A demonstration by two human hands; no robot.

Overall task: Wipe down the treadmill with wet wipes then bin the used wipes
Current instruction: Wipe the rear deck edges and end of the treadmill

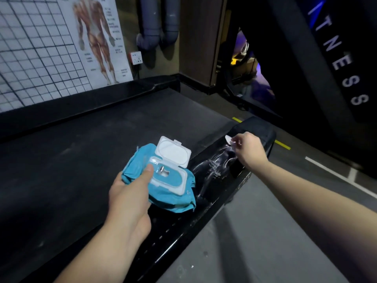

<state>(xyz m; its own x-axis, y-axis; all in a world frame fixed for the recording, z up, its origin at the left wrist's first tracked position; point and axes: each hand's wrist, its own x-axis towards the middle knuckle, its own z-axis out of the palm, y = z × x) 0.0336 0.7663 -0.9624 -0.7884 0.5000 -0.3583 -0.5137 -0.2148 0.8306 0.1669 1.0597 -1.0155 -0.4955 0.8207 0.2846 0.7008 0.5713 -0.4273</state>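
My left hand (130,198) grips a blue wet wipes pack (171,196) from its left end, thumb on top beside the opening. The pack's white flip lid (173,151) stands open. The pack hovers over the right edge of the dark treadmill belt (81,160). My right hand (250,151) is farther ahead over the treadmill's glossy black right side rail (212,180), pinching a small white piece (228,139) between its fingertips; whether it is a wipe or a seal tab is unclear. Whitish streaks (216,166) show on the rail below that hand.
A wall chart with a grid and a muscle figure (61,41) stands behind the treadmill's left rail (81,107). Grey floor with white and yellow lines (283,144) runs on the right. A dark upright with lettering (344,64) rises at the far right.
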